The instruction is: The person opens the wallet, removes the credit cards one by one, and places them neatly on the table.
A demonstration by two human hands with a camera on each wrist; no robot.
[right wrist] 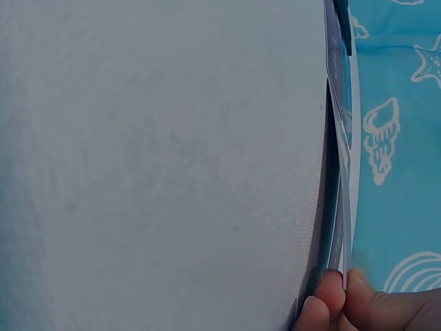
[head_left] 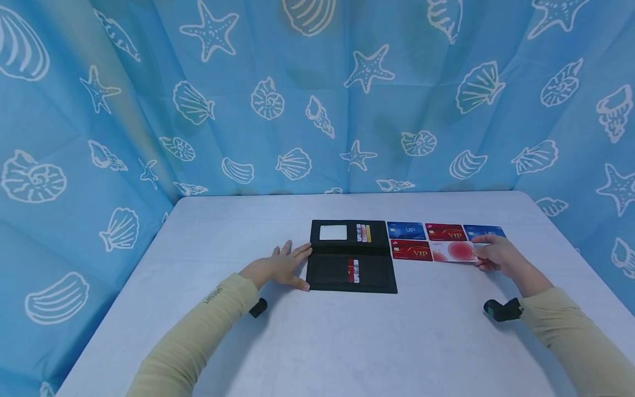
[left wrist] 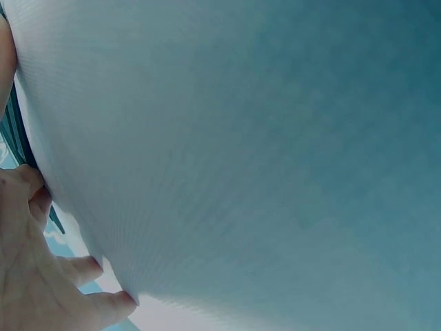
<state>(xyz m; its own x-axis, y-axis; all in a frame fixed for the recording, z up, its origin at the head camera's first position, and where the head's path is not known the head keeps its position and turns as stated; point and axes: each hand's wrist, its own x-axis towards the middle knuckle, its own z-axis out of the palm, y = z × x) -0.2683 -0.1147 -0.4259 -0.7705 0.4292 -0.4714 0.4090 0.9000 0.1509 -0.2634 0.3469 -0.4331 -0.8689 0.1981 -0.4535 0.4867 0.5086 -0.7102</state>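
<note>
A black card wallet (head_left: pixel 324 275) lies unfolded on the table, with a few cards in its slots and a white window in the upper half. My left hand (head_left: pixel 284 267) rests at its left edge, fingers spread, thumb and fingertips right at the border. To the right of the wallet, my right hand (head_left: pixel 502 258) pinches the right end of a pink-and-white card (head_left: pixel 451 251) between thumb and fingers. In the right wrist view this card (right wrist: pixel 345 207) is seen edge-on, its held end raised off the table.
Beside the wallet, cards lie in two rows: a blue VIP card (head_left: pixel 405 230), a red VIP card (head_left: pixel 441 231), another blue card (head_left: pixel 481 230) partly behind my fingers, and a lower red VIP card (head_left: pixel 410 250). A blue shell-patterned curtain (head_left: pixel 297 110) hangs behind the white table (head_left: pixel 347 342).
</note>
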